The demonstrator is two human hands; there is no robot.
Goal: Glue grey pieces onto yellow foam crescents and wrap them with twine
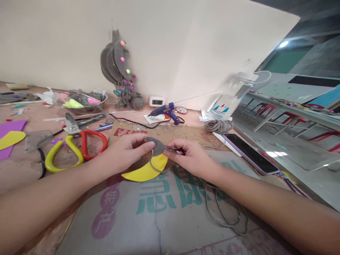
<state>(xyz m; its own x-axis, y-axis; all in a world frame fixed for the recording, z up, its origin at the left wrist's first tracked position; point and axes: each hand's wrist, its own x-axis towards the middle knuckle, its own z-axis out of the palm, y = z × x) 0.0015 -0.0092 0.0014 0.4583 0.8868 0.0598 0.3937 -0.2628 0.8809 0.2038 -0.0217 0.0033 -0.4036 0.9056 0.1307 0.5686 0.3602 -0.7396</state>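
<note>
A yellow crescent-shaped piece hangs low in front of me, its upper end wound in grey cord. Thumb and fingers of my left hand pinch this wrapped end. Against its right side, my right hand is closed with fingertips on the cord; a small dark, shiny bit shows between the fingers, too unclear to name. One strand of cord curves across the yellow face. Loose cord loops trail beneath my right forearm onto the cardboard.
Scissors with yellow and red handles lie left. A blue glue gun rests behind, near a small clock and a grey crescent decoration. On the right are a cord ball, a clear bottle and a phone.
</note>
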